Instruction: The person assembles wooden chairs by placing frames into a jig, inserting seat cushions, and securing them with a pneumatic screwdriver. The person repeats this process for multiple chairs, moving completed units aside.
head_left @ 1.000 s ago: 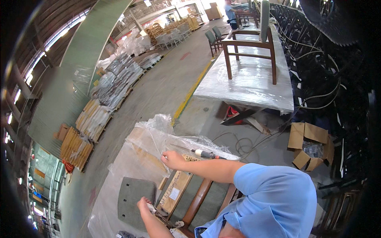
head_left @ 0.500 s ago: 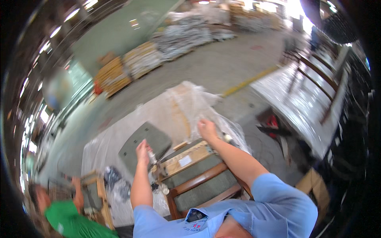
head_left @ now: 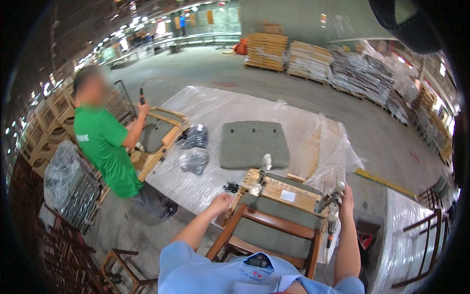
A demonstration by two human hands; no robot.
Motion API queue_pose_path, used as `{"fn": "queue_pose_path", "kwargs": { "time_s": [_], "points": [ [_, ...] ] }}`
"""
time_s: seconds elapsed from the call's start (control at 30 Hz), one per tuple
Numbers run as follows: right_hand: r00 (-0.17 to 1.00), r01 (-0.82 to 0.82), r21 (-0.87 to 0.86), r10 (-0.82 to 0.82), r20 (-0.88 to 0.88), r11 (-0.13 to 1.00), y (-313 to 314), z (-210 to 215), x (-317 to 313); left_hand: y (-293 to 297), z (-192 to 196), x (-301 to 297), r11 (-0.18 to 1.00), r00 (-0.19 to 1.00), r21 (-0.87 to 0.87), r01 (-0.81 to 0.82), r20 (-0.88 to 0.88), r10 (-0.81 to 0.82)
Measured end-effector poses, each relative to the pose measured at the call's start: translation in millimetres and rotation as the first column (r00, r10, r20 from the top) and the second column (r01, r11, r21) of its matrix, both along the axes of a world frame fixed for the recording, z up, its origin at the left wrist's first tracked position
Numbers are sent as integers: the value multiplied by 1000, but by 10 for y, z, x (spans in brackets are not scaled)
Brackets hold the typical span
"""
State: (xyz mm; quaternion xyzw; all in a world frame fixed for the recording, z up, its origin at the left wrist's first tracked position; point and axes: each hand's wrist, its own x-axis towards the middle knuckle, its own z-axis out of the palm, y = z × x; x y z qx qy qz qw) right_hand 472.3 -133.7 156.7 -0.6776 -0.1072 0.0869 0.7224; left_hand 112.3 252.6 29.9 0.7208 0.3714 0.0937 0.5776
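The right hand (head_left: 344,198) has its grip closed around a tool (head_left: 333,196) at the right corner of the chair (head_left: 274,228). A cord hangs down from the tool beside the chair's side. The left hand (head_left: 221,202) rests at the left corner of the chair; I cannot tell if its grip is open or closed. The chair lies tipped against the near edge of the worktop (head_left: 215,105), with its wooden frame and green seat facing up. A second small tool (head_left: 265,164) stands on the chair's top edge. Just past it, a green cushion (head_left: 253,144) lies flat on the worktop, which is covered in clear plastic. Two dark bags (head_left: 195,147) lie to the left of the cushion. A small pile of black screws (head_left: 231,186) sits near the left hand. At the far left end, a person in a green shirt (head_left: 105,147) holds another tool over another chair frame (head_left: 164,130).
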Motion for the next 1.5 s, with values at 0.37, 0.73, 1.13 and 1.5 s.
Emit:
{"fn": "queue_pose_path", "kwargs": {
  "time_s": [0.37, 0.73, 1.13, 1.5],
  "points": [
    [889, -136, -473, -103, -446, 871, -1214, -1469, -1351, -812, 73, -593, 945, 915, -140, 296, -241, -323],
    [799, -328, -324, 78, -596, 888, -1224, -1566, -1192, -776, -266, -137, 831, 957, -516, 209, 284, -65],
    [893, -375, -469, 175, -415, 799, -1867, -1706, -1461, -1113, -229, -480, 922, 967, -297, 249, 131, -218],
    [900, -186, -620, -122, -419, 762, -2347, -910, -3949, -2091, 468, -2307, 936, 988, -327, 132, -30, -150]
  ]
}}
